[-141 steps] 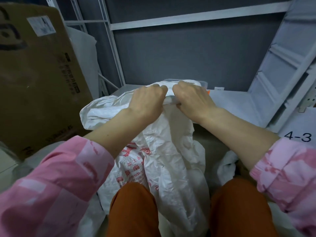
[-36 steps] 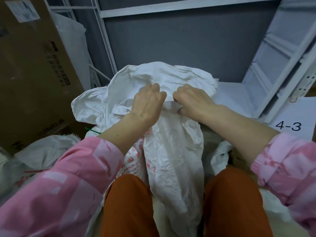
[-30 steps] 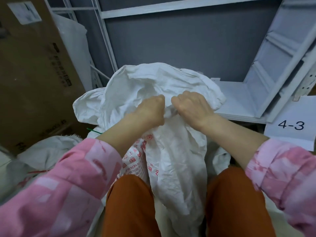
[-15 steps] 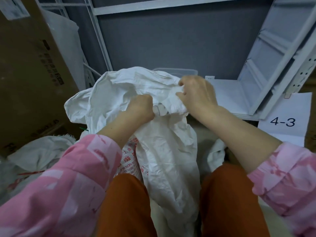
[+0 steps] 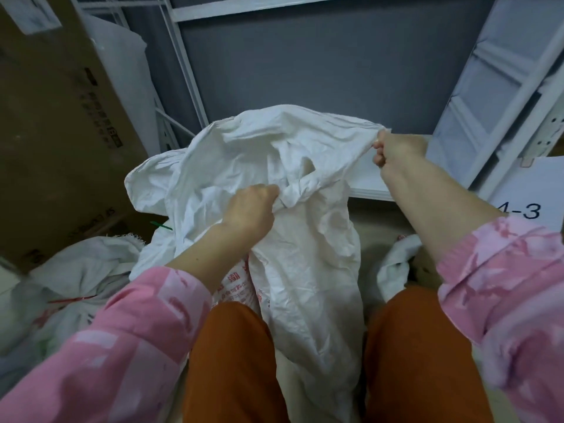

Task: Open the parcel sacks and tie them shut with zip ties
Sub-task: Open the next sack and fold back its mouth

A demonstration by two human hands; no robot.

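Gripping crumpled (woven) white sack (image 5: 305,270), both hands

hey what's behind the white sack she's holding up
Behind the white sack, a white shelf board and the grey back panel show. The left hand and right hand grip the sack; whatever sits lower is covered.

Probably a stockroom (labelled shelving (image 5: 500,96)).

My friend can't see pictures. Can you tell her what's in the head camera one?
A person's left hand and right hand grip the rim of a crumpled white sack and hold its mouth apart, between knees in orange trousers. A cardboard box stands on the left, and a paper sign reads 4-3 on the right.
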